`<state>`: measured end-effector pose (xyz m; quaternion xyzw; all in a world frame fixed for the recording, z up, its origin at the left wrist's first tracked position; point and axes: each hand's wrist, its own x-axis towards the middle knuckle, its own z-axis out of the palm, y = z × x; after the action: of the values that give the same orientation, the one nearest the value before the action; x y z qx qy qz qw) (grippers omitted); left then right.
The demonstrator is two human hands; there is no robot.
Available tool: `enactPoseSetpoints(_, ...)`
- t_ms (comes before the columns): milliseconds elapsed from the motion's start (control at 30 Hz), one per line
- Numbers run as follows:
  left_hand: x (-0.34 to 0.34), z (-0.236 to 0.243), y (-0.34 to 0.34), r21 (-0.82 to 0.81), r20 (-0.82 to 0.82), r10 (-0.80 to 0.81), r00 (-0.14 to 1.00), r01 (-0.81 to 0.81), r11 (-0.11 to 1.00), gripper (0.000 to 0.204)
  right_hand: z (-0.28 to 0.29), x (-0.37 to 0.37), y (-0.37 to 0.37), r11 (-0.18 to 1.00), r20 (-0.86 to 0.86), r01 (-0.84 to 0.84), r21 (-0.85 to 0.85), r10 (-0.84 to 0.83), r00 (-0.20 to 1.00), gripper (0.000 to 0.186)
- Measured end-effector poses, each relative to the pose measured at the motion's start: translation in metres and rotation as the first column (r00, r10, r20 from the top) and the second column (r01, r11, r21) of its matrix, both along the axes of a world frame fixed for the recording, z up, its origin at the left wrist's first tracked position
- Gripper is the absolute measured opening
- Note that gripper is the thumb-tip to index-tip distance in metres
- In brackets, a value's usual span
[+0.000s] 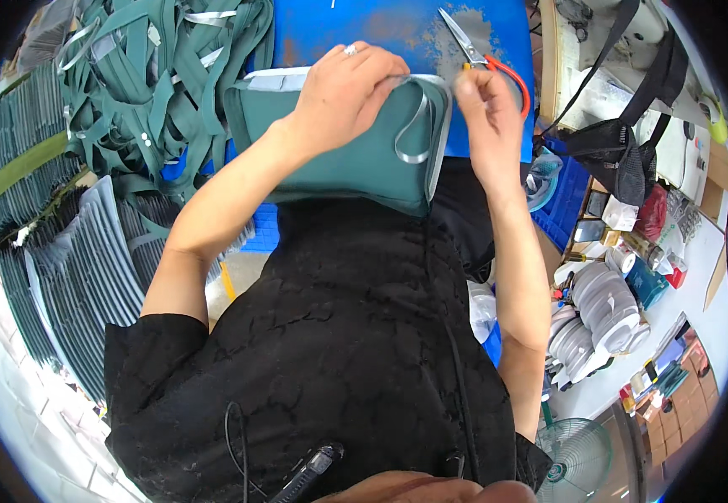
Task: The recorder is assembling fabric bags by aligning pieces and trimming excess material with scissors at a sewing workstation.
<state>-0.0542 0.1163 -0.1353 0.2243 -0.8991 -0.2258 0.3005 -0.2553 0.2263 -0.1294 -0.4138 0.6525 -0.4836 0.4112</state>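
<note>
A dark green fabric case (339, 155) with pale grey edging lies across my lap and the near edge of the blue work surface. A thin grey ribbon loop (414, 138) hangs over its right part. My left hand (343, 92) is closed, its fingers pinching the case's far edge. Just right of the case, my right hand (489, 117) is closed with fingertips together. A small yellow bit shows at those fingertips, too small to name. Scissors (473, 46) with red handles lie on the blue surface beside that hand, which partly hides them.
A heap of green fabric strips (163, 92) lies at the far left. Stacked grey-green panels (100, 260) stand at my left. A black bag (611, 151), white tape rolls (603, 302) and a fan (573, 461) are at my right.
</note>
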Motion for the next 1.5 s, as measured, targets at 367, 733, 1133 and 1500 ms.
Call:
enactPoseSetpoints(367,0.0,-0.047,0.032,-0.084,0.018,-0.09,0.996,0.091,0.992,0.035,-0.019,-0.009,-0.042,0.957,-0.78,-0.275,0.091,0.241,0.578,0.028)
enactPoseSetpoints(733,0.01,-0.063,0.028,-0.053,0.162,-0.042,0.986,0.051,0.997,0.035,-0.008,-0.017,-0.067,0.898,-0.757,-0.352,0.263,0.418,0.502,0.032)
enactPoseSetpoints(1133,0.011,-0.073,0.03,-0.055,0.079,-0.048,0.996,0.052,0.997,0.032,-0.021,-0.058,-0.067,0.936,-0.158,-0.222,0.274,0.271,0.95,0.019)
enactPoseSetpoints(1500,0.011,-0.073,0.031,-0.036,0.046,-0.018,0.999,0.02,0.999,0.033,-0.025,-0.018,-0.062,0.915,-0.854,-0.401,0.042,0.241,0.461,0.043)
